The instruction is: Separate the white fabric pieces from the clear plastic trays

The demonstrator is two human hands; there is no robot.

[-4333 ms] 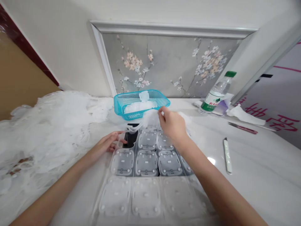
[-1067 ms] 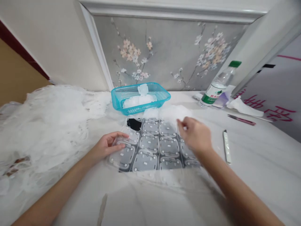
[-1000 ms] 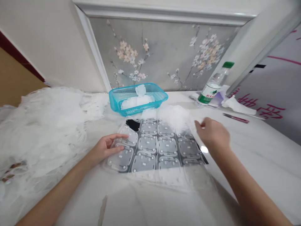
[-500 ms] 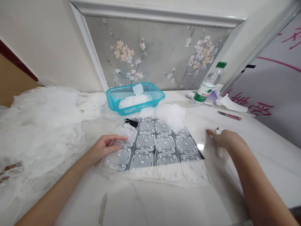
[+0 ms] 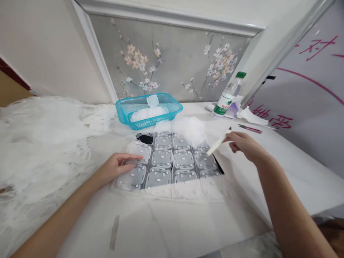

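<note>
The left hand [image 5: 119,166] is reaching in from the near left, its forearm slanting forward and inward, palm facing down. Its index finger and thumb are spreading apart in a wide V and lying on the left edge of a clear moulded sheet [image 5: 162,157]. The right hand [image 5: 243,143] is coming in from the near right, wrist bent inward, with thumb and forefinger closing on a white pen-shaped tool [image 5: 217,145] near its dark end.

The tool is hanging over the right part of the sheet, its long axis running aslant: the dark tip is pointing away and to the right, past the fingers, while the pale end is angling nearer and leftward, down towards the sheet. Whether that end is touching cannot be told. The sheet is lying on the worktop [image 5: 161,222] between the hands, its rows of rounded squares running from side to side. A black panel [image 5: 145,139] is showing beneath it, bare just beyond the left hand.

Beyond both hands, a blue basket [image 5: 122,114] is holding soft white material [image 5: 149,114]. A fluffy white clump [image 5: 190,129] is resting between the basket and the tool. A green-capped bottle [image 5: 225,104] is standing beyond the right hand; how full it is cannot be made out. Left of the left hand, a white heap [image 5: 53,132] is covering the worktop.
</note>
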